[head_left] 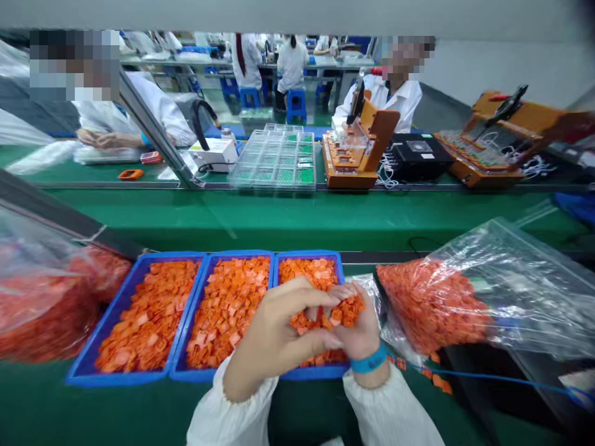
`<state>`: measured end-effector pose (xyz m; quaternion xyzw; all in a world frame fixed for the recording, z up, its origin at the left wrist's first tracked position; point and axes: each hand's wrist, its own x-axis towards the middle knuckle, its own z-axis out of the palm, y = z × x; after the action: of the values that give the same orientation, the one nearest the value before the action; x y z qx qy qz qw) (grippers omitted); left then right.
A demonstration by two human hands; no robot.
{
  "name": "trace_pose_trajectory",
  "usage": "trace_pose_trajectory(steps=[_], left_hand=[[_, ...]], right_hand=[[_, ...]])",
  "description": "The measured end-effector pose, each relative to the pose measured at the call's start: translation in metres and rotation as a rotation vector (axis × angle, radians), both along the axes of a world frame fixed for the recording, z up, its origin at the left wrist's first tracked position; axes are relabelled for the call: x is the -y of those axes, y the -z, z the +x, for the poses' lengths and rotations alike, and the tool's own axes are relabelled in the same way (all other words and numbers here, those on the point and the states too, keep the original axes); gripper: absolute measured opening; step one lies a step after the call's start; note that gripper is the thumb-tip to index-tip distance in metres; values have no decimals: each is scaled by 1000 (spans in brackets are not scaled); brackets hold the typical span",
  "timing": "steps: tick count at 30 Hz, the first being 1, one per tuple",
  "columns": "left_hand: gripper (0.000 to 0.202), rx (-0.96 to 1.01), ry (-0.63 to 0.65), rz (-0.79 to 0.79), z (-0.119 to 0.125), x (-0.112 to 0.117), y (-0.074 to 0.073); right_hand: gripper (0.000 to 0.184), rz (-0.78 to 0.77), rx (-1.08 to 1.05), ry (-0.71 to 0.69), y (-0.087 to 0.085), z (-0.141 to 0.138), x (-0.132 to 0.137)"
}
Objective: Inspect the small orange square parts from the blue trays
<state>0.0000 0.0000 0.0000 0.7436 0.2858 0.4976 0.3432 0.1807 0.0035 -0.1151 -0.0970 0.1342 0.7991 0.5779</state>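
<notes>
My right hand (365,328), with a blue band (369,361) at its wrist, is cupped around a heap of small flat orange pieces (349,310). From the left, my left hand (274,325) reaches against this heap, its thumb and fingers curved around the near side of the pieces. The two hands meet above the right-hand blue tray (310,374), which is filled with the same orange pieces. Part of that tray is hidden behind my hands. How many pieces lie between my left fingertips is too small to make out.
A middle blue tray (188,374) and a left blue tray (118,379) hold orange pieces. Clear bags of pieces stand at the left (46,310) and right (437,303). Loose pieces (441,383) lie near a blue cord (502,379). Beyond are clear trays (276,158), orange fixtures (356,148) and co-workers.
</notes>
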Motion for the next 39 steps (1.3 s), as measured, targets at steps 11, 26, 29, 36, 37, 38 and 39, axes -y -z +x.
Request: trace_pose_trajectory(steps=[11,26,29,36,37,38,39], left_hand=[[7,-890,104,-61,16,-13,28],[8,-983,156,-33,24,-16,35],[8,-978,168,-30,25,-16,32],[13,-906,178,-53,25,-17,29],[13,-885,168,-64,25,-16,29],[13,-860,153,-77,25,-16,29],[14,-831,133,-93,25,-15,28]], right_hand=[[33,-75,50,53,-17,-7,-2],[34,-124,86,63,-21,-7,-3],[34,-129,86,64,-21,-7,-3],[34,-157,60,78,-20,-7,-3],[34,-158,56,79,-19,-7,-3],[34,-158,51,78,-19,-7,-3],[34,-156,47,77,-19,-7,-3]])
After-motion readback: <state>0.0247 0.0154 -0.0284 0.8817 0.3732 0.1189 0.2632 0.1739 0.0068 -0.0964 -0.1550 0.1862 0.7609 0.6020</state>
